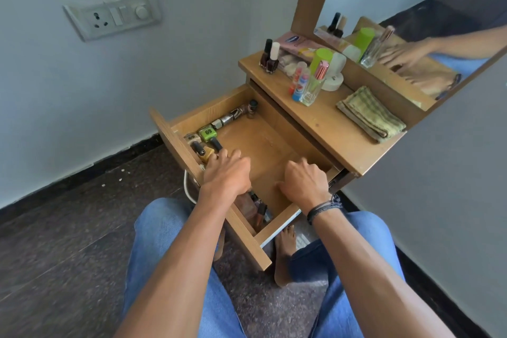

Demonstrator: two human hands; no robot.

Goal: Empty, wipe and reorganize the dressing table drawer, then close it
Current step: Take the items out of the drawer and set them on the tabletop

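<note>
The wooden drawer (274, 143) of the dressing table stands pulled out, most of its floor bare. Small bottles line its far side wall (227, 118), among them a green-capped one (207, 132) in the corner. A tan bottle (205, 154) and a black-capped one lie against the front panel. My left hand (226, 173) hovers there, fingertips touching these bottles; its grip is hidden. My right hand (304, 184) rests inside the drawer by the near side wall, fingers curled with nothing seen in them. More bottles (259, 207) lie below my left wrist.
On the table top (326, 126) stand two nail polish bottles (270, 59), a green-capped can (320, 59), tubes, a glass perfume bottle (311, 90) and a folded checked cloth (370, 115). A mirror (411, 3) rises behind. My knees and a bare foot (285, 252) are under the drawer.
</note>
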